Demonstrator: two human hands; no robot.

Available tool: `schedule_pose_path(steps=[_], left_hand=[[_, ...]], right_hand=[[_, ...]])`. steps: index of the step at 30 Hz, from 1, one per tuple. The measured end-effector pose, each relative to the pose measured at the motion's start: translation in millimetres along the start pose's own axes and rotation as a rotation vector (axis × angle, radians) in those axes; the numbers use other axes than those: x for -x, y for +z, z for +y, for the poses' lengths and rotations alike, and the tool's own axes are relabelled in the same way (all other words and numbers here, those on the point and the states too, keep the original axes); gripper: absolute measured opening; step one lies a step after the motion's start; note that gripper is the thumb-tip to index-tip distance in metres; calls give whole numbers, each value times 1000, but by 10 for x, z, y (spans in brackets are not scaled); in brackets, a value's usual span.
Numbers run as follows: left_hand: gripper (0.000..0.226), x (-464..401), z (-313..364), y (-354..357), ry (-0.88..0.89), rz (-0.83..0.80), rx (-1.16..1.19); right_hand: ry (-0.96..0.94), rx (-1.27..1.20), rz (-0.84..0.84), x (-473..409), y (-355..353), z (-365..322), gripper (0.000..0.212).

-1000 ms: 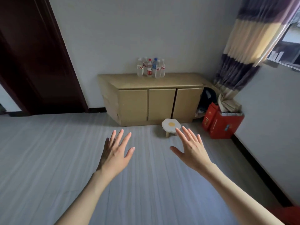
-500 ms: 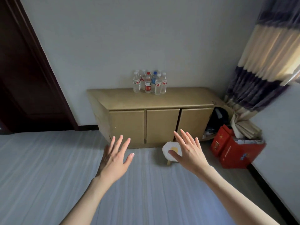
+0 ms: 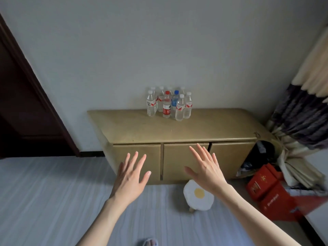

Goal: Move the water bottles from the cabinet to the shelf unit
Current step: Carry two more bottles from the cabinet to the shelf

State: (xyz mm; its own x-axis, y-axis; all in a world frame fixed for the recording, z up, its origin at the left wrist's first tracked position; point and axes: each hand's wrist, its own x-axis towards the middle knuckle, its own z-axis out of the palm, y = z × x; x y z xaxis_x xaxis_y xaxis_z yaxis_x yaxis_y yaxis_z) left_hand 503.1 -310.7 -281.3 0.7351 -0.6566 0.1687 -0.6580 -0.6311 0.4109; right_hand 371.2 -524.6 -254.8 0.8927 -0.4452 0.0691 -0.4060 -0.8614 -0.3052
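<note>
Bottles: a tight cluster of clear plastic water bottles (image 3: 168, 103) is standing upright at the centre of the frame, on the top of the tan cabinet (image 3: 195, 128), close to the grey wall (image 3: 159, 41). Most are showing white caps; one red-capped bottle (image 3: 166, 106) and one blue-capped bottle (image 3: 174, 102) are standing among them. Bottles are touching or nearly touching one another.

Left hand (image 3: 130, 178), lower centre of the frame, is reaching forward with fingers straight and spread, holding nothing. Right hand (image 3: 206, 170), just right of it, is likewise spread flat and empty. Both are hovering in front of the cabinet doors, well short of the bottles.

Handling judgement: the bottles are appearing full or nearly so, hence moderately heavy for their size, with thin walls likely to be yielding under a hard squeeze. Smooth plastic may be slipping; the labelled mid-body is offering the firmest purchase. Front-row bottles are the ones to be taking first, since reaching past them risks toppling neighbours.

Shelf unit is not in view. An egg-shaped stool (image 3: 198, 197) is standing on the floor before the cabinet, and red boxes (image 3: 269, 190) are lying at lower right.
</note>
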Motion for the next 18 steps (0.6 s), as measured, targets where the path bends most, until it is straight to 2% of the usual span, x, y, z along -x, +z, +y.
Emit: schedule_pose_path(steps=[10,18], left_hand=[[83,-2189,-562,261,15,-23,16],[80,-3482,-485,586,116,-107,-15]], right_hand=[[84,20,32,-2085,109,318,72],[156,21,-2,-3170,237,830,74]])
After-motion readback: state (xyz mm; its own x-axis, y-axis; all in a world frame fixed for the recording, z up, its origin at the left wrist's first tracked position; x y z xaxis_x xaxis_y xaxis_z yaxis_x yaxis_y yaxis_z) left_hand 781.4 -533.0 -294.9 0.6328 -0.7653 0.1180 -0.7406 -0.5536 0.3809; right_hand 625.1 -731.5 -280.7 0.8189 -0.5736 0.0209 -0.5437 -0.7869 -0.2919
